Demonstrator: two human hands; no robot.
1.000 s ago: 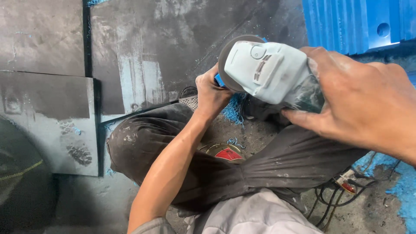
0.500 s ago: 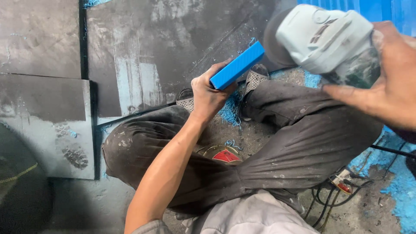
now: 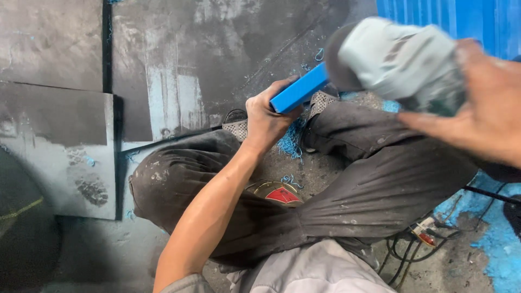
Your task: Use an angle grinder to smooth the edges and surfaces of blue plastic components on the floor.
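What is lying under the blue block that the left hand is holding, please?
Under the blue block in the left hand lie blue shavings on the dirty floor. The hand and trouser legs cover the rest.

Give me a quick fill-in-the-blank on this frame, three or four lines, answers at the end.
1. The left hand grips a ____ block.
2. The right hand holds a grey power ____.
3. Curly blue ____ lie on the floor below the block.
4. A round disc with a ____ label lies between the legs.

Missing words: blue; grinder; shavings; red
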